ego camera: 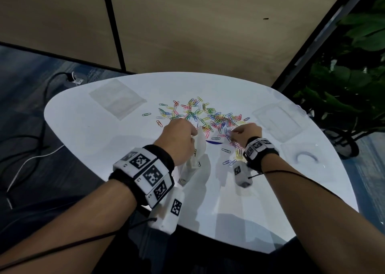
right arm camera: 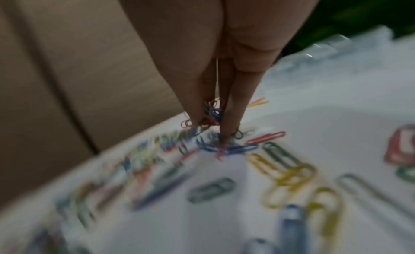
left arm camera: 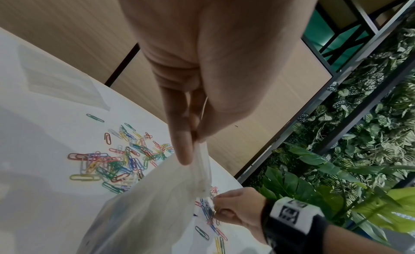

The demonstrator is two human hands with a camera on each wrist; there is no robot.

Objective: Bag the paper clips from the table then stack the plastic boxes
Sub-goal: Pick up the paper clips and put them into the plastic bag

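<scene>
Coloured paper clips (ego camera: 200, 115) lie scattered over the middle of the white table (ego camera: 104, 148). My left hand (ego camera: 179, 136) pinches the rim of a clear plastic bag (ego camera: 195, 148) that hangs down to the table; thumb and forefinger hold the bag (left arm camera: 157, 195) in the left wrist view. My right hand (ego camera: 245, 133) pinches a small bunch of paper clips (right arm camera: 213, 114) just above the pile, beside the bag's mouth. Two clear plastic boxes (ego camera: 277, 121) (ego camera: 302, 157) sit at the right side of the table.
A flat stack of clear bags (ego camera: 117, 98) lies at the table's far left. Cables (ego camera: 31, 144) run over the dark floor on the left. Leafy plants (ego camera: 350, 86) stand beyond the right edge. A beige wall panel rises behind the table.
</scene>
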